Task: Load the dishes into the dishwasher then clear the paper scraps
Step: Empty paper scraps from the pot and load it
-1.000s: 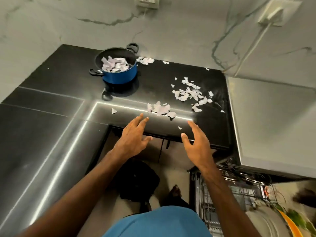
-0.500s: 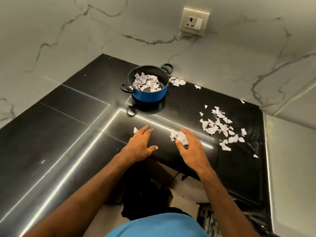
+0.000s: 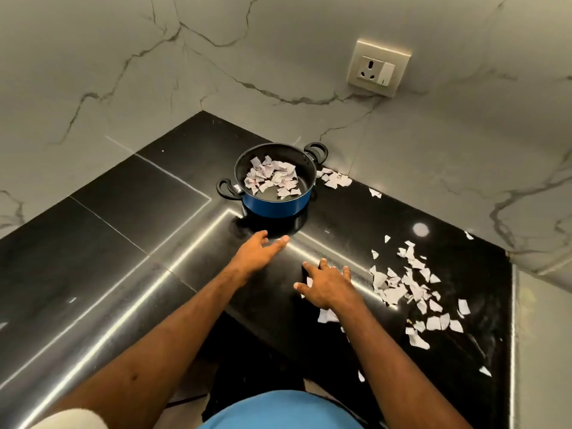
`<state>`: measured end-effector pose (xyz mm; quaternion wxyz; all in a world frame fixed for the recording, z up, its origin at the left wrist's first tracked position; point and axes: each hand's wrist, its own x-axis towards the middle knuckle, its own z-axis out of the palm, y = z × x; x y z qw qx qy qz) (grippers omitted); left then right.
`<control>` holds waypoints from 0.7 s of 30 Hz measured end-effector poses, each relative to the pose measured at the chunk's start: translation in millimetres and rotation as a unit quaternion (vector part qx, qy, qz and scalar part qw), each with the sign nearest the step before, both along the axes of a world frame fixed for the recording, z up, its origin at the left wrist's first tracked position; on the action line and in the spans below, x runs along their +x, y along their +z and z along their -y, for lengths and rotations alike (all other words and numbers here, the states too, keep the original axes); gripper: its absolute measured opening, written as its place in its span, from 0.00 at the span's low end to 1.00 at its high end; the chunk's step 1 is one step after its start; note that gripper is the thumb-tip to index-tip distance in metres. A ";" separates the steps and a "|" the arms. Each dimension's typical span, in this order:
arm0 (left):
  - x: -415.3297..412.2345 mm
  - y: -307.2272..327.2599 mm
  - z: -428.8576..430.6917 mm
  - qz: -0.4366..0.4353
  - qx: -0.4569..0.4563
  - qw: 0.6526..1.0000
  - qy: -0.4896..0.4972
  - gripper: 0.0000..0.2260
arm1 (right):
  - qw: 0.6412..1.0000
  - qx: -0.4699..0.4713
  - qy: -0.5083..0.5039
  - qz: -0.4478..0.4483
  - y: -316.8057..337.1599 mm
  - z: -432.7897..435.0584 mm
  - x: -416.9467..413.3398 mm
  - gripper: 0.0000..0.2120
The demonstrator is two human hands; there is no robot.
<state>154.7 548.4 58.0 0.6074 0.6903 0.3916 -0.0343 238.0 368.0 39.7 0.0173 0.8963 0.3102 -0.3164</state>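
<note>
A blue pot (image 3: 276,202) with black handles stands on the black counter (image 3: 130,230) near the wall corner, with several white paper scraps (image 3: 272,178) inside it. More paper scraps (image 3: 408,286) lie scattered on the counter to the right. My left hand (image 3: 257,252) reaches flat toward the pot, fingers straight, just short of its base. My right hand (image 3: 328,284) lies spread on the counter, covering a few scraps, with one scrap (image 3: 326,317) showing beside the wrist. Neither hand grips anything that I can see.
A small heap of scraps (image 3: 335,180) lies behind the pot against the marble wall. A wall socket (image 3: 379,69) sits above. A pale grey surface (image 3: 541,351) borders the counter on the right. The counter's front edge runs below my forearms.
The view has shifted left and closer, so the dishwasher is out of frame. Both hands moved forward over the counter; the right hand now lies on the small scrap pile near the front edge.
</note>
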 end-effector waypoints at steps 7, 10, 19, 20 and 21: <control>58.8 -5.5 -22.0 0.150 -0.321 0.884 0.303 0.48 | 0.993 -0.075 0.080 -0.037 19.4 -24.4 28.9 0.36; 78.4 -3.6 -25.4 0.161 -0.326 0.866 0.345 0.50 | 0.988 -0.097 0.105 -0.053 34.7 -30.8 38.0 0.34; 110.8 -6.0 -33.7 0.113 -0.279 0.862 0.407 0.32 | 0.988 -0.081 0.111 -0.069 43.9 -36.6 49.4 0.31; 112.5 -4.5 -34.8 0.108 -0.274 0.864 0.408 0.30 | 0.989 -0.071 0.110 -0.074 45.6 -34.7 49.3 0.30; 114.0 -2.3 -35.3 0.104 -0.270 0.866 0.408 0.28 | 0.989 -0.065 0.108 -0.079 46.6 -32.8 49.8 0.30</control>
